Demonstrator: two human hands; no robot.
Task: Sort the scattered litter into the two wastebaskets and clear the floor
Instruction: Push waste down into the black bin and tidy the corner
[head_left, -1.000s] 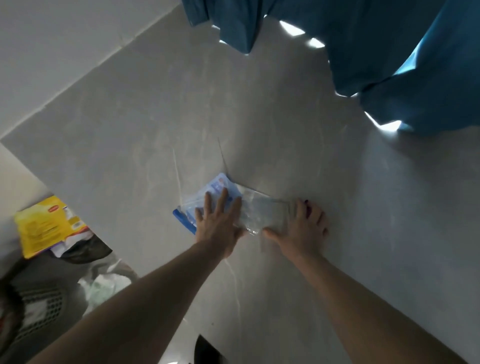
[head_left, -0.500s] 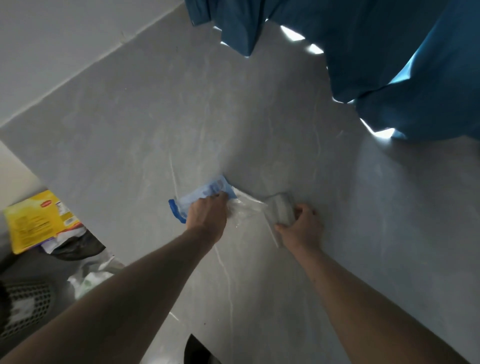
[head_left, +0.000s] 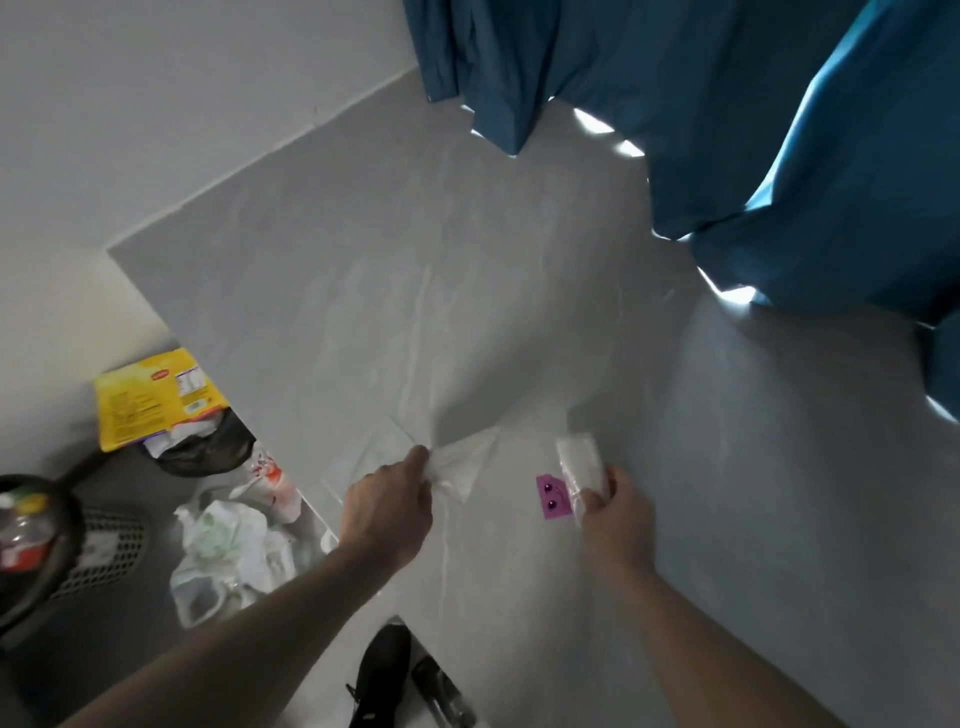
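My left hand (head_left: 387, 512) is closed on a thin clear plastic wrapper (head_left: 467, 462), which hangs crumpled just above the grey floor (head_left: 467, 291). My right hand (head_left: 615, 512) pinches a small whitish packet (head_left: 579, 462) held upright. A purple card with two dark beads (head_left: 551, 496) shows just left of that packet; I cannot tell whether it lies on the floor or hangs from the packet. At the lower left, a black mesh wastebasket (head_left: 104, 545) holds a bottle, and a black-lined bin (head_left: 208, 449) carries a yellow box (head_left: 156, 397).
Crumpled white bags and wrappers (head_left: 234, 545) are piled beside the mesh wastebasket. A black shoe (head_left: 384, 670) and a clear bottle (head_left: 441, 691) lie at the bottom edge. Blue curtains (head_left: 753, 130) hang at the upper right, and a white wall (head_left: 156, 104) runs along the left.
Both hands closed on the plastic lying on the floor, lifted it and drew apart. The blue-edged end is out of sight and a purple card has appeared by my right hand.
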